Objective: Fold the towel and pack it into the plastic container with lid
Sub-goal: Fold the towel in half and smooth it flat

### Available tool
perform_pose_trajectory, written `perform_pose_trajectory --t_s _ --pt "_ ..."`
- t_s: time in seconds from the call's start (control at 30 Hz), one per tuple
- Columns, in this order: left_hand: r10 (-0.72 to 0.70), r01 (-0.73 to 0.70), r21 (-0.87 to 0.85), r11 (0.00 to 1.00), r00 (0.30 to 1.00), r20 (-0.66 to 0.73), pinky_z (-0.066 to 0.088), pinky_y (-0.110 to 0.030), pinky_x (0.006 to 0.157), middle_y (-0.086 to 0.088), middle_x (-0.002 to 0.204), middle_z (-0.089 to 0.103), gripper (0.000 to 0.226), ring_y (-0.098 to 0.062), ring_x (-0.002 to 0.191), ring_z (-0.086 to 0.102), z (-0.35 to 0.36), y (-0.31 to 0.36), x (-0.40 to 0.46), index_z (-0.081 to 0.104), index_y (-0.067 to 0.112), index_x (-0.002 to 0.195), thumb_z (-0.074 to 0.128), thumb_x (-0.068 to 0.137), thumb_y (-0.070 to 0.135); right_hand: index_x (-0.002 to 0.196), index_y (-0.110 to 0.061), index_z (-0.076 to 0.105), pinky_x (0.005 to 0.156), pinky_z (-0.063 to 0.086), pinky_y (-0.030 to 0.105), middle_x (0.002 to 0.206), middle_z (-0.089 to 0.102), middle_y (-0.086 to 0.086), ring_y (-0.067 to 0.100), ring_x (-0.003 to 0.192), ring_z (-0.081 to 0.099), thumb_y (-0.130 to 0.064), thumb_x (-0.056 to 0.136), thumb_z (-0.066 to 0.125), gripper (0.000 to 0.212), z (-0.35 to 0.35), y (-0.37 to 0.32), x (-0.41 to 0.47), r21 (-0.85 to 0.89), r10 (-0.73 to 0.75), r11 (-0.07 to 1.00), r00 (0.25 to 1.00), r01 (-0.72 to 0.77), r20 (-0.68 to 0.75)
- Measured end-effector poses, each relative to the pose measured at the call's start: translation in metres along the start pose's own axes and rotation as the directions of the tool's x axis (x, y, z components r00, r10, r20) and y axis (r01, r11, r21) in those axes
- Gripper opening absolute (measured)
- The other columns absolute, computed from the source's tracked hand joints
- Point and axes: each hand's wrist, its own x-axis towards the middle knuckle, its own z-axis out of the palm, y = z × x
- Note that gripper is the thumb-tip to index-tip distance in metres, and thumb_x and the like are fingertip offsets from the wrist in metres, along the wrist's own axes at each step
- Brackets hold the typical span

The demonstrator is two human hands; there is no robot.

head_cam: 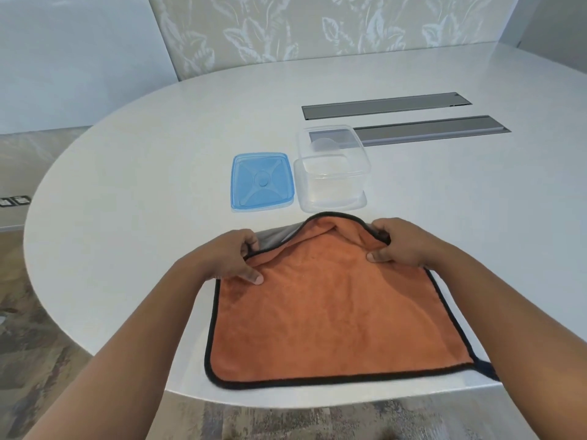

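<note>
here we are with the orange towel spread on the near edge of the white table, black piping all round, its near right corner just hanging off the rim. both hands are on its far edge. the left hand pinches the far left corner, fingers curled closed over the trim and thumb pressed flat on the orange face. the right hand does the same at the far right corner, fingers bunched tight on the hem, thumb on top. between them the far edge is lifted into a soft hump, and a strip of the grey underside shows at the left.

this looks a light, limp microfibre cloth: no stiffness at all, it sags wherever it is not held, and the plush face should grip skin well rather than slip. nothing fragile here. the corners on the piping are the sensible hold, since the trim gives the firmest line to pull.

both forearms reach forward from the near side, wrists low, palms down, roughly mirrored.

just beyond the towel sits the clear plastic container, open and empty by the look of it, with the blue lid flat on the table just left of it. farther off to the right, two grey slots are set in the tabletop, the container overlapping the end of the nearer one.
</note>
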Motion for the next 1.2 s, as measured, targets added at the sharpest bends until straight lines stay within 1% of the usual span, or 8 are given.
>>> perform_pose_trajectory --t_s 0.23,0.37,0.5,0.6,0.77,0.97,1.07,1.2 --pt "0.042 -0.045 -0.042 0.998 0.998 -0.053 0.048 -0.029 0.071 0.005 0.101 0.069 0.045 -0.016 0.093 0.065 -0.004 -0.001 0.011 0.061 0.033 0.099 0.094 0.068 0.031 0.085 -0.023 0.066 0.070 0.049 0.037 0.082 0.069 -0.002 0.020 0.076 0.065 -0.035 0.082 0.080 0.019 -0.002 0.006 0.011 0.131 0.007 0.991 0.992 0.009 -0.122" --pt "0.142 -0.133 0.056 0.990 0.961 -0.235 0.042 -0.027 0.064 0.009 0.086 0.066 0.018 -0.016 0.081 0.063 -0.008 0.004 -0.004 0.062 0.034 0.082 0.076 0.083 0.022 0.077 -0.026 0.068 0.065 0.051 0.034 0.072 0.069 -0.007 0.012 0.068 0.065 -0.014 0.082 0.069 0.013 -0.018 0.001 -0.007 0.154 -0.011 0.987 0.981 0.042 -0.195" --pt "0.240 -0.165 0.210 0.964 0.881 -0.408 0.038 -0.035 0.084 0.019 0.101 0.059 0.015 -0.014 0.098 0.050 -0.032 0.005 -0.037 0.065 0.034 0.082 0.076 0.079 0.025 0.077 -0.023 0.068 0.063 0.047 0.036 0.068 0.066 -0.008 0.008 0.061 0.060 -0.016 0.073 0.060 0.011 -0.045 0.001 -0.046 0.081 -0.063 0.993 0.964 0.086 -0.259" --pt "0.256 -0.120 0.403 0.907 0.918 -0.303 0.018 -0.034 0.088 0.027 0.108 0.051 0.013 -0.009 0.105 0.033 -0.036 0.001 -0.058 0.065 0.041 0.077 0.077 0.074 0.039 0.080 -0.021 0.071 0.073 0.055 0.050 0.077 0.070 0.001 0.029 0.077 0.067 -0.010 0.077 0.064 0.014 -0.049 0.007 -0.073 0.004 -0.040 0.999 0.991 0.041 -0.124" --pt "0.088 -0.063 0.510 0.858 0.996 -0.025 0.027 -0.038 0.090 0.011 0.086 0.061 0.017 -0.012 0.089 0.053 0.001 0.007 -0.062 0.057 0.030 0.082 0.070 0.074 0.035 0.073 -0.026 0.065 0.068 0.052 0.036 0.081 0.066 -0.004 0.018 0.078 0.065 -0.004 0.079 0.067 0.022 -0.022 0.008 -0.085 -0.202 0.082 0.978 0.987 -0.053 0.141" --pt "0.125 -0.106 0.470 0.876 0.992 -0.009 0.036 -0.036 0.087 0.018 0.091 0.058 0.027 -0.006 0.085 0.056 0.029 0.005 -0.060 0.053 0.036 0.087 0.068 0.067 0.028 0.099 -0.035 0.060 0.082 0.053 0.036 0.102 0.059 -0.017 0.009 0.094 0.059 -0.030 0.072 0.072 0.030 0.006 -0.009 -0.087 -0.290 0.003 0.957 0.998 0.017 0.068" --pt "0.219 -0.173 0.401 0.900 0.973 -0.071 0.043 -0.029 0.065 0.012 0.085 0.058 0.023 -0.009 0.078 0.055 0.034 0.006 -0.064 0.049 0.030 0.080 0.068 0.071 0.021 0.086 -0.026 0.062 0.076 0.052 0.037 0.090 0.063 -0.009 0.015 0.085 0.059 -0.014 0.078 0.065 0.014 0.012 -0.015 -0.088 -0.295 -0.096 0.950 0.995 0.099 0.024" --pt "0.300 -0.252 0.315 0.915 0.947 -0.114 0.041 -0.025 0.055 0.009 0.075 0.057 0.019 -0.010 0.067 0.053 0.029 0.006 -0.076 0.048 0.025 0.076 0.060 0.065 0.015 0.071 -0.030 0.056 0.067 0.050 0.037 0.081 0.062 -0.008 0.015 0.075 0.058 -0.003 0.071 0.058 0.028 -0.007 -0.009 -0.097 -0.271 -0.074 0.960 0.997 0.068 -0.013"
